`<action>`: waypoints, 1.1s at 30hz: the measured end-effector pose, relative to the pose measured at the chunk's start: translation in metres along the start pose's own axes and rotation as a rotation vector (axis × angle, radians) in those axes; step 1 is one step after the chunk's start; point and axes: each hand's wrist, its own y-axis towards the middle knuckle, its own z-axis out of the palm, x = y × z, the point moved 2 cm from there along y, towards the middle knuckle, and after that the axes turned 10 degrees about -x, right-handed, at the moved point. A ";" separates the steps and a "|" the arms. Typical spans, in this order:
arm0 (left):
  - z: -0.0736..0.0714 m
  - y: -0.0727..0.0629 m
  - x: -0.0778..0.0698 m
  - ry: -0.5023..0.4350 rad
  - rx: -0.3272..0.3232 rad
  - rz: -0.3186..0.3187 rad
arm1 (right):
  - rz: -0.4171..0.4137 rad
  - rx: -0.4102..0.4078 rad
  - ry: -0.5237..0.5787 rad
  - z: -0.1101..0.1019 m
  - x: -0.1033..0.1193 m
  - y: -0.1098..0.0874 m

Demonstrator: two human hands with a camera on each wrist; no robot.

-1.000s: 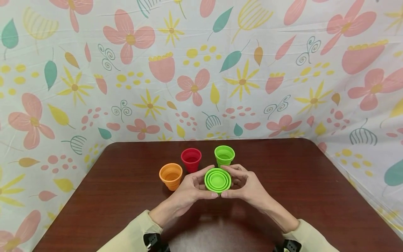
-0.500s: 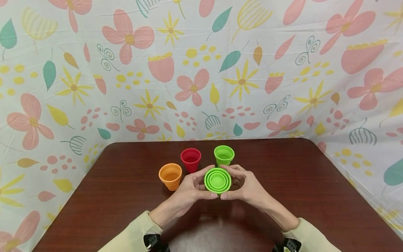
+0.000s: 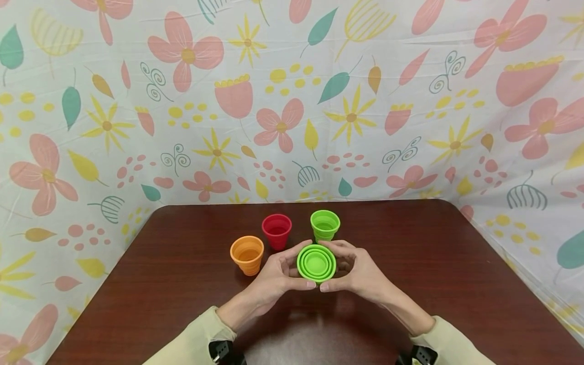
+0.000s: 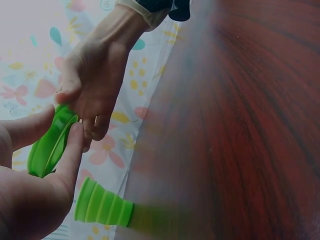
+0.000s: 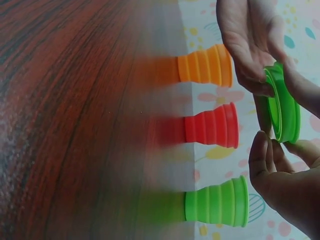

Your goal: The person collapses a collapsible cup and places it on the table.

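A green collapsible cup [image 3: 316, 263], folded flat into rings, is held above the table between both hands. My left hand [image 3: 278, 271] pinches its left rim between thumb and fingers. On the opposite side my right hand [image 3: 358, 268] grips the rim the same way, thumbs nearly meeting at the near edge. In the left wrist view the flattened cup [image 4: 52, 142] shows edge-on, and in the right wrist view its side [image 5: 286, 105] faces the camera. Just behind the hands stands an expanded green cup [image 3: 325, 224], its lower part partly hidden by the fingers.
To the left of that cup stand an expanded red cup [image 3: 277, 231] and an orange cup [image 3: 247, 255], both upright. The dark wooden table [image 3: 182, 284] reaches back to a floral cloth [image 3: 283, 101] hanging behind and at both sides.
The hands and the flattened green cup have shifted down very slightly in the head view. Their grip on it looks the same, and the standing cups have not moved.
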 end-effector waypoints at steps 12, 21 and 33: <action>0.001 0.001 0.001 0.012 0.001 0.017 | 0.019 0.005 -0.005 0.000 0.002 -0.001; 0.004 0.003 0.001 0.000 -0.008 0.032 | 0.016 0.004 -0.011 -0.003 0.001 0.000; 0.013 0.010 0.002 0.023 -0.030 0.049 | 0.067 0.002 0.006 -0.012 0.002 0.000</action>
